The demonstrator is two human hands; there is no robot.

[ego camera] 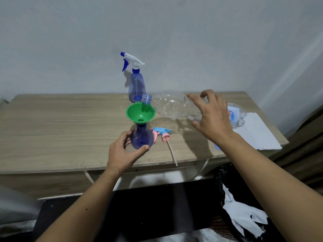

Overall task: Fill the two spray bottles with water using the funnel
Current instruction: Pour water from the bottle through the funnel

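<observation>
A blue spray bottle (142, 137) without its head stands near the table's front, a green funnel (140, 113) seated in its neck. My left hand (125, 151) wraps the bottle's lower body. My right hand (211, 117) grips a clear water bottle (171, 105) tipped on its side, its open mouth over the funnel's rim. The pink and blue spray head (161, 133) lies on the table just right of the bottle. A second blue spray bottle (136, 84) with its white and blue head on stands behind, near the wall.
The wooden table (61, 130) stands against a pale wall. White paper (257, 131) lies at its right end, with a small blue cap (216, 147) near the front edge. A black bag holding torn paper (244, 217) sits on the floor at right.
</observation>
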